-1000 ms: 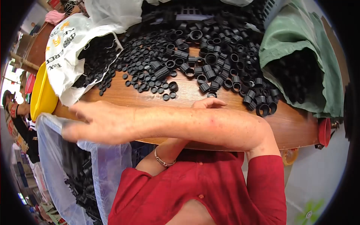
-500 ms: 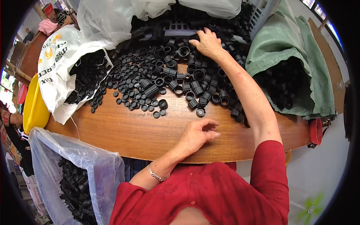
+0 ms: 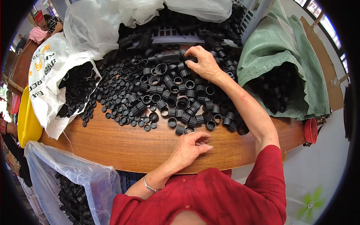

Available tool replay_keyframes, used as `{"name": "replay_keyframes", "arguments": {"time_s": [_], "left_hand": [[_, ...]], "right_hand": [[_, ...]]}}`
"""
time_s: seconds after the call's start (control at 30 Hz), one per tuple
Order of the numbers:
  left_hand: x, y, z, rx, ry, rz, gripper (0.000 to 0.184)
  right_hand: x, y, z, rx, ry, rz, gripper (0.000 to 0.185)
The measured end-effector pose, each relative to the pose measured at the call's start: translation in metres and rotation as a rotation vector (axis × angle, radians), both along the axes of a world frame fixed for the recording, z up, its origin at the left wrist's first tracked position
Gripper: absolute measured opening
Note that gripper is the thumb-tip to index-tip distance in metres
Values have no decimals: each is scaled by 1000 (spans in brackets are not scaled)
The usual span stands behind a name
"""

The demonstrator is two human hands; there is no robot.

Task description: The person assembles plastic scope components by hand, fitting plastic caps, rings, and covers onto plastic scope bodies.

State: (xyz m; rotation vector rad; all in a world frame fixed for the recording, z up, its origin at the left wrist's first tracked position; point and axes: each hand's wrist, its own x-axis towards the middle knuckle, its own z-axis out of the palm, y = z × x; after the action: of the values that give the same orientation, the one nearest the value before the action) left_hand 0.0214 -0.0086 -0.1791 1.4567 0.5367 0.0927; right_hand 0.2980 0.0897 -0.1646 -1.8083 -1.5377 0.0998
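My right hand (image 3: 204, 64) reaches over the back of the pile, its thumb and fingers closed on the end of a black tubular part (image 3: 167, 57). Beneath and in front of it lie many ribbed black rings (image 3: 182, 102). My left hand (image 3: 189, 149) rests near the table's front edge, fingers curled but apart, with nothing visible in it. Just beyond its knuckles are a few loose black rings (image 3: 180, 129). Small black caps (image 3: 112, 88) spread over the wooden table (image 3: 105, 146) to the left.
A white sack (image 3: 45, 86) of black parts lies at left, a green sack (image 3: 270, 48) at right. A plastic-lined bin (image 3: 90, 176) stands front left, beside a yellow basin (image 3: 28, 122). Behind the pile is a grey crate (image 3: 176, 39). Another person's hand (image 3: 12, 129) shows at far left.
My right arm first swept back from the left bin to the pile's rear, and the hand has now closed on a tubular part. Some rings have slid toward my left hand.
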Motion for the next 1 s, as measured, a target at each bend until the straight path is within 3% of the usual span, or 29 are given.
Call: {"name": "replay_keyframes", "arguments": {"time_s": [0.13, 0.3, 0.37, 0.47, 0.53, 0.57, 0.67, 0.73, 0.83, 0.93, 0.97, 1.0], "left_hand": [[2, -1, -6, -57, -98, 86, 44], [2, 4, -13, -244, -277, 148, 53], [-1, 3, -7, -365, -334, 267, 55], [-1, 9, 6, -210, -476, 436, 91], [2, 10, 8, -163, -565, 461, 113], [5, 7, 15, -284, -604, 474, 123], [-1, 15, 18, -499, -754, 427, 113], [-6, 21, 23, -527, -643, 490, 85], [-11, 30, 11, -656, -660, 387, 62], [-15, 34, 8, -808, -632, 380, 54], [-17, 35, 4, -816, -625, 380, 53], [-18, 35, 1, -822, -619, 380, 53]], "right_hand": [[2, -20, 22, 70, 657, 162, 49], [-21, -66, 45, 57, 861, 276, 62], [-44, -92, 60, 38, 853, 295, 63], [-80, -123, 53, 142, 820, 234, 56], [-103, -145, 41, 218, 442, 177, 53], [-114, -151, 37, 268, 280, 214, 52], [-121, -166, 20, 414, -197, 323, 49], [-121, -178, 22, 336, -178, 357, 49], [-122, -180, 27, 360, -63, 218, 58], [-116, -184, 38, 284, 95, 25, 67], [-106, -189, 33, 207, 260, 68, 60], [-106, -192, 25, 194, 794, 161, 50]]}}
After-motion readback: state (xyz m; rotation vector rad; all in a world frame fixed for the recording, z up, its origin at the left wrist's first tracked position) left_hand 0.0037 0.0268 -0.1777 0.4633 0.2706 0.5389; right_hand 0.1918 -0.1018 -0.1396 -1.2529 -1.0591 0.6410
